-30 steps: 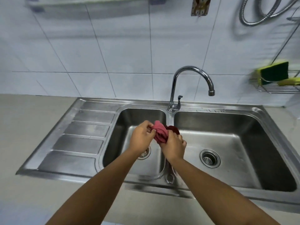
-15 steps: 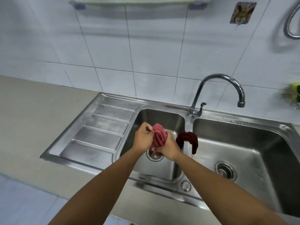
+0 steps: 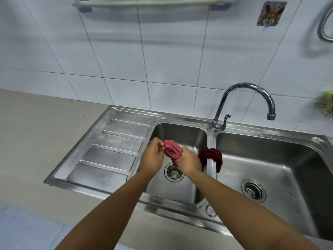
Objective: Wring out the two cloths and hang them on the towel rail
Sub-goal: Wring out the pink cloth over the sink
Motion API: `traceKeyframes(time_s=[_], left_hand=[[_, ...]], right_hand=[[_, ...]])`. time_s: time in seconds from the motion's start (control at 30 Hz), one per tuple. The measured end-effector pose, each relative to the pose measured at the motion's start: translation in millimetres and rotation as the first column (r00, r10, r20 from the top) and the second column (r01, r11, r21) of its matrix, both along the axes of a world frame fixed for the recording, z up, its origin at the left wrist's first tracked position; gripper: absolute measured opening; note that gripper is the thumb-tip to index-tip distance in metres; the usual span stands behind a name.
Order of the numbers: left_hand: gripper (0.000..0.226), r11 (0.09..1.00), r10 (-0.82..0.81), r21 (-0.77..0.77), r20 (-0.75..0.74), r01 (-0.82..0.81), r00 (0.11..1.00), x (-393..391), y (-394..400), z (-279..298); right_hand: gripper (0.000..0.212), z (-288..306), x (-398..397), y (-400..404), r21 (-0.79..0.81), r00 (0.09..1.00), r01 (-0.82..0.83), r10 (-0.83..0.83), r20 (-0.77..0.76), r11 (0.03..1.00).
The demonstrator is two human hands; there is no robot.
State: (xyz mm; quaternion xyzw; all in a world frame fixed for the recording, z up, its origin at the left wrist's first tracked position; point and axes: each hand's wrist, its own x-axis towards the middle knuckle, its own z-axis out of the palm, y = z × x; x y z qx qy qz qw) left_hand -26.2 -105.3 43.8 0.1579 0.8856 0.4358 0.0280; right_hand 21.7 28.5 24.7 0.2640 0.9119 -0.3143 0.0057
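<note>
The coiled metal shower hose (image 3: 324, 24) is cut off at the upper right edge; the green-yellow sponge (image 3: 328, 101) in a wire rack at right is blurred; the right hand (image 3: 189, 162) hides part of the bunched pink cloth (image 3: 172, 149).

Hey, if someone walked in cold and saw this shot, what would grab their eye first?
First, the two hands, left hand and right hand, gripping a bunched pink cloth above the left basin of the steel sink. Next, the dark red cloth draped over the divider between the basins, just right of the hands. Up on the tiled wall, the towel rail hangs bare.
</note>
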Motion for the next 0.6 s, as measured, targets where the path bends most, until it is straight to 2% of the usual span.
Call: traceKeyframes(time_s=[0.17, 0.23, 0.3, 0.37, 0.43, 0.5, 0.6], left_hand=[[0.003, 0.964, -0.192, -0.218, -0.18, 0.152, 0.965, -7, -8, 3], [0.016, 0.936, -0.298, -0.267, -0.25, 0.23, 0.921, -11, -8, -2], [0.037, 0.899, -0.393, -0.335, -0.338, 0.28, 0.855, -12, -6, -12], [0.06, 0.861, -0.465, -0.433, -0.459, 0.266, 0.757, -12, -4, -21], [0.072, 0.819, -0.523, -0.538, -0.553, 0.202, 0.649, -15, -4, -26], [0.075, 0.791, -0.552, -0.597, -0.605, 0.131, 0.574, -20, -2, -28], [0.068, 0.813, -0.529, -0.576, -0.672, 0.084, 0.518, -27, 4, -32]], right_hand=[[0.03, 8, 1, 15, 0.234, 0.99, -0.137, 0.139, 0.008, 0.962], [0.034, 13, 1, 21, 0.299, 0.984, -0.179, 0.176, 0.038, 0.937], [0.045, 18, 1, 27, 0.292, 0.979, -0.202, 0.189, 0.074, 0.935], [0.045, 25, 1, 31, 0.231, 0.97, -0.232, 0.209, 0.12, 0.945], [0.034, 28, -1, 34, 0.098, 0.956, -0.273, 0.259, 0.141, 0.957], [0.029, 31, 0, 33, -0.064, 0.937, -0.309, 0.315, 0.148, 0.949], [0.029, 31, 2, 31, -0.268, 0.918, -0.305, 0.357, 0.172, 0.914]])
